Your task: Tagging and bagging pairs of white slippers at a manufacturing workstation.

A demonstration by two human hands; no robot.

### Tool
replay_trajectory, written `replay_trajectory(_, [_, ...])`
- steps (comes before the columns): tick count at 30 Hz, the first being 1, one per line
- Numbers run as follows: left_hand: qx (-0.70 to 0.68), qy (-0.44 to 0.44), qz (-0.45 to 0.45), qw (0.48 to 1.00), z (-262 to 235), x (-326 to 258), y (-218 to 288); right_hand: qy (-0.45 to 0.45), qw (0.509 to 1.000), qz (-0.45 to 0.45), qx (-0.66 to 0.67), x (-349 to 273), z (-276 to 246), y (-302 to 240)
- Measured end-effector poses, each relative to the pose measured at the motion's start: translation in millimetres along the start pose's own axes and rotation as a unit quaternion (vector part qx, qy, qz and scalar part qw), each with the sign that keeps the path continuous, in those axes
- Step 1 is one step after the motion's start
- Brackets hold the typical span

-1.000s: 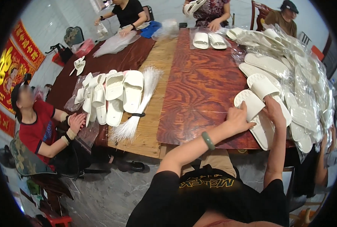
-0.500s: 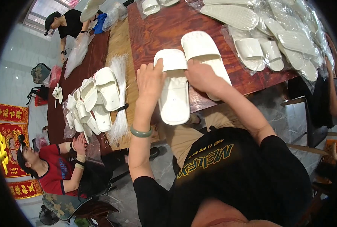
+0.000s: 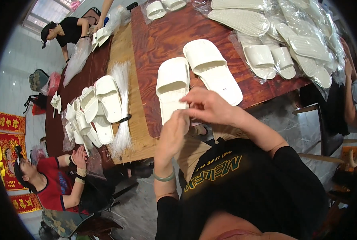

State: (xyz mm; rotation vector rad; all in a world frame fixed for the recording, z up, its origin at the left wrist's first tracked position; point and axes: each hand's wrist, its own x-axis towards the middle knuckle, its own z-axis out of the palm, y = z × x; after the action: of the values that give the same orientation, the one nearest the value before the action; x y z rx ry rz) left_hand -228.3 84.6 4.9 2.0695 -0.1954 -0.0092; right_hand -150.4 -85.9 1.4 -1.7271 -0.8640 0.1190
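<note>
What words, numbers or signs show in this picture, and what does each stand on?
The wording is not copied out here.
Camera wearer's black T-shirt: large yellow-outlined lettering, with a smaller line beside it.
White slipper on the right: small dark number near the heel.
Seated co-worker's red shirt: blue lettering, too blurred to read.
Red wall hangings: yellow characters.
White slipper on the left: partly hidden, nothing readable.

Room bright, fairly evenly lit; pale window [image 3: 50, 18] at upper left. White glare streaks across plastic wrap [image 3: 302, 29]. White slippers [image 3: 173, 74] bright on top, soft shadows inside. Hands [image 3: 173, 133]: left slightly blurred. Fisheye bends tabletop [image 3: 156, 40] edges; corners black.
</note>
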Motion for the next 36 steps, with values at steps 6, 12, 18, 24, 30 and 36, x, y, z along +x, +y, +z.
replay_trajectory(6, [-0.15, -0.045, -0.088, 0.984, 21, 6, 6, 0.039, 0.991, -0.033, 0.122, -6, 15, 25])
replay_trajectory(12, [-0.145, 0.046, -0.121, 0.981, 13, 8, 7, 0.018, 0.999, -0.024, -0.042, 16, -9, 22])
replay_trajectory(18, [0.158, 0.164, -0.137, 0.964, -12, 40, -20, 0.071, 0.952, -0.135, -0.267, 77, -50, 39])
replay_trajectory(24, [0.263, 0.191, -0.118, 0.938, 0, 80, -32, -0.069, 0.967, -0.023, -0.243, 153, -58, 98])
replay_trajectory(30, [0.355, 0.262, -0.045, 0.896, 18, 94, -48, -0.28, 0.946, 0.048, -0.159, 179, -55, 109])
replay_trajectory(36, [0.376, 0.282, -0.047, 0.881, 22, 98, -53, -0.356, 0.929, 0.095, -0.046, 182, -60, 113])
